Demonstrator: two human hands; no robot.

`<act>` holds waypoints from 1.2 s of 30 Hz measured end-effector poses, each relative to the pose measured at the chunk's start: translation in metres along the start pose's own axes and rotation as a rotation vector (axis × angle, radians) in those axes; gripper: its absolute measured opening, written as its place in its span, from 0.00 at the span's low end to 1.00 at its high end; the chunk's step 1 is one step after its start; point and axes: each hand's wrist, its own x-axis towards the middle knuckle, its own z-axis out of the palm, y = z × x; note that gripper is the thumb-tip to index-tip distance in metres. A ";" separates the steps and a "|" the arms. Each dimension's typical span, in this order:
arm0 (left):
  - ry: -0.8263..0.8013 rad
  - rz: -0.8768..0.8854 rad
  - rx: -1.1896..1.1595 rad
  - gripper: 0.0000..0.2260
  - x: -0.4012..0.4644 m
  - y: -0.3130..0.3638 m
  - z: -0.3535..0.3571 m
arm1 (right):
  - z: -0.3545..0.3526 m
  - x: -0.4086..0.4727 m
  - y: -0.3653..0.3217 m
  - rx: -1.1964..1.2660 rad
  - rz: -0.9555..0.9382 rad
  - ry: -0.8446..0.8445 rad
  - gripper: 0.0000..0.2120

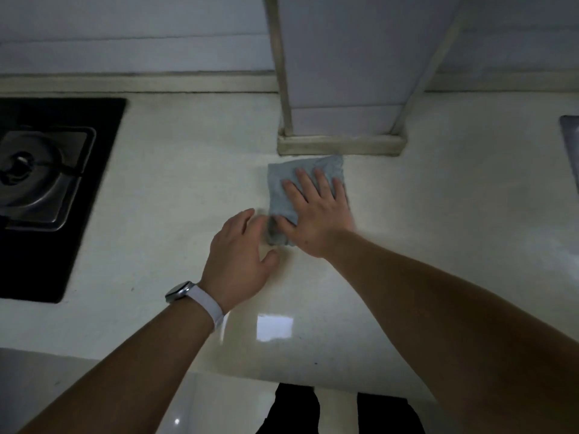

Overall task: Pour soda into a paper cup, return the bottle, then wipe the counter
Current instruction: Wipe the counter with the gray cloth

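Note:
A folded blue-grey cloth (283, 183) lies on the pale counter (175, 189), just in front of the base of a white column. My right hand (316, 214) presses flat on the cloth with its fingers spread, and the thumb pins the cloth's bunched near-left corner. My left hand (241, 258) rests on the counter just left of it, fingers loosely apart, fingertips at the cloth's near-left edge and holding nothing. No bottle or paper cup is in view.
A black gas hob (47, 189) with a metal burner fills the left side. The white column (344, 89) stands on the counter against the back wall. A metal sink edge (571, 145) shows at far right. The counter's front edge runs below my forearms.

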 end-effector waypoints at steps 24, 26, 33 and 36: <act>-0.141 0.197 0.107 0.31 0.023 0.177 0.092 | -0.019 -0.191 0.230 0.057 0.376 -0.016 0.36; -0.146 0.202 0.109 0.30 0.020 0.174 0.092 | -0.016 -0.196 0.218 0.050 0.384 -0.031 0.37; -0.134 0.214 0.069 0.30 0.012 0.150 0.083 | -0.004 -0.198 0.151 0.034 0.342 -0.065 0.37; -0.116 0.204 0.062 0.29 0.009 0.130 0.072 | -0.001 -0.189 0.122 0.040 0.297 -0.061 0.37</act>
